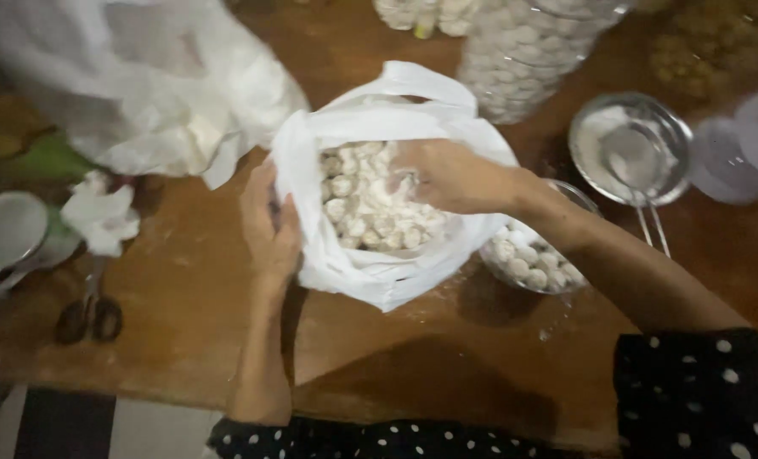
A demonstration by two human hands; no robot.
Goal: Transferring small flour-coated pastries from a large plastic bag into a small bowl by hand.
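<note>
A white bag sits at the middle of the wooden table, its mouth open and full of small powdery white balls. The left hand is at the bag's 9 o'clock, fingers curled and pressed against the plastic edge, gripping it. The right hand reaches in from 3 o'clock and lies over the balls at the bag's upper right; its fingers are bent downward into the heap, but whether they pinch a ball cannot be told.

At 4 o'clock from the bag, touching it, a glass bowl holds more balls, partly hidden under the right forearm. A sieve dusted with white powder lies at 2 o'clock. A large jar of balls stands at 1 o'clock. A crumpled second bag lies at 10 o'clock, a cup at the far 9 o'clock edge, and scissors at 8 o'clock.
</note>
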